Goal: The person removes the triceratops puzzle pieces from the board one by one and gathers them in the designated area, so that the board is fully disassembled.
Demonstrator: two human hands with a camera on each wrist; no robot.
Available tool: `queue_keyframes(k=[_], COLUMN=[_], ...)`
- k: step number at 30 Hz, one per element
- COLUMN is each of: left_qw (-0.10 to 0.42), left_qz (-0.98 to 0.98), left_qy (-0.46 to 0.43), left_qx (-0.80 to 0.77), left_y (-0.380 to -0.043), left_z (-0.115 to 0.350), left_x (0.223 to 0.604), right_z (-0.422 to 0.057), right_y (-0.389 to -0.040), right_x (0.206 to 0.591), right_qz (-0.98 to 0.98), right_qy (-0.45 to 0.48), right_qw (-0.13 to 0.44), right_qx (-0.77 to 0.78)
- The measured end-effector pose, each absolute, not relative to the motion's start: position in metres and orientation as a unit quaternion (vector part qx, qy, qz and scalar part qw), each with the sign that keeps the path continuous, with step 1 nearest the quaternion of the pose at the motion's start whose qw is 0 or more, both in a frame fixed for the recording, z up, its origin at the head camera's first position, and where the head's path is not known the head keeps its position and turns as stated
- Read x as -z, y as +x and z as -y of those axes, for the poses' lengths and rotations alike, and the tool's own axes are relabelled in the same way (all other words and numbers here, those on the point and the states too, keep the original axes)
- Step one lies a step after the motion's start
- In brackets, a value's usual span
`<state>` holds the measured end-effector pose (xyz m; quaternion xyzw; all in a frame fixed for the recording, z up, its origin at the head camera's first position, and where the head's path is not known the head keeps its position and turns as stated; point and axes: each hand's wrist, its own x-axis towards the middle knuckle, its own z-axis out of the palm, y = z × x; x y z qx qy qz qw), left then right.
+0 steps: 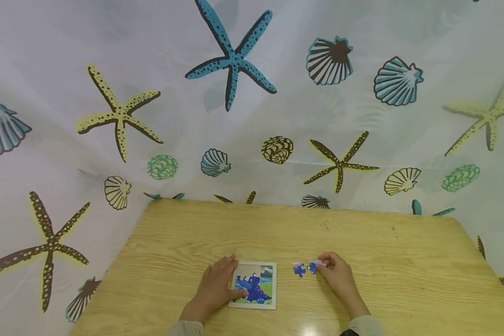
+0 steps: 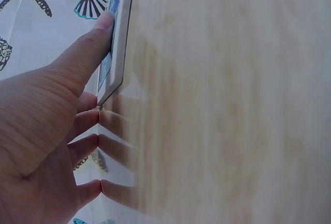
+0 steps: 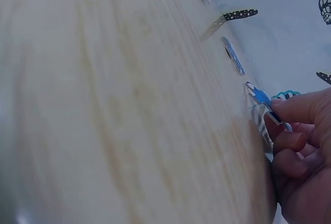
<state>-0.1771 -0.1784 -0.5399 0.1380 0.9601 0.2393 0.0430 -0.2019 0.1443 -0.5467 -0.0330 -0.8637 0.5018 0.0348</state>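
"What's on the yellow wood-grain desk [image 1: 403, 261]?"
"A square, white-framed cartoon jigsaw [image 1: 274, 287], partly filled."
"The left grip [image 1: 215, 285]?"
"Fingers apart, tips on the desk — thumb laid over the jigsaw's lower left."
"And the right grip [image 1: 339, 278]?"
"Pinched on a small blue-and-lilac jigsaw piece [image 1: 312, 268] — just beside a similar loose piece [image 1: 298, 269]."

There are two hands [image 1: 215, 285] [image 1: 340, 280], one framed puzzle [image 1: 274, 287], two separate puzzle pieces [image 1: 298, 269] [image 1: 312, 267], and one table [image 1: 403, 280].
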Motion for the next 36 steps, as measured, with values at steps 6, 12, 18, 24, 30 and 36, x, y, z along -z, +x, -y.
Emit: queue_keyframes(k=[6,12,18,24,30,36], left_qw=[0.046,0.044,0.044,0.05,0.049,0.046], left_qz=[-0.961,-0.961,-0.96,-0.96,-0.959,-0.957], left_qy=[0.136,0.135,0.136,0.135,0.136,0.14], left_qx=[-0.237,-0.239,-0.241,-0.241,-0.243,-0.249], left_y=[-0.178,-0.178,-0.178,-0.179,-0.178,-0.178], left_z=[0.179,0.18,0.18,0.18,0.181,0.18], left_x=[0.539,0.539,0.538,0.538,0.539,0.541], right_z=[-0.146,-0.146,-0.146,-0.145,-0.139,-0.125], right_y=[-0.202,-0.205,-0.204,-0.202,-0.2,-0.198], right_x=[0.547,0.55,0.55,0.548,0.548,0.549], right_qz=[0.878,0.882,0.885,0.876,0.857,0.841], right_qy=[-0.028,-0.027,-0.034,-0.046,-0.024,0.011], right_qw=[0.045,0.046,0.053,0.046,0.045,0.037], right_qx=[-0.477,-0.468,-0.461,-0.478,-0.513,-0.539])
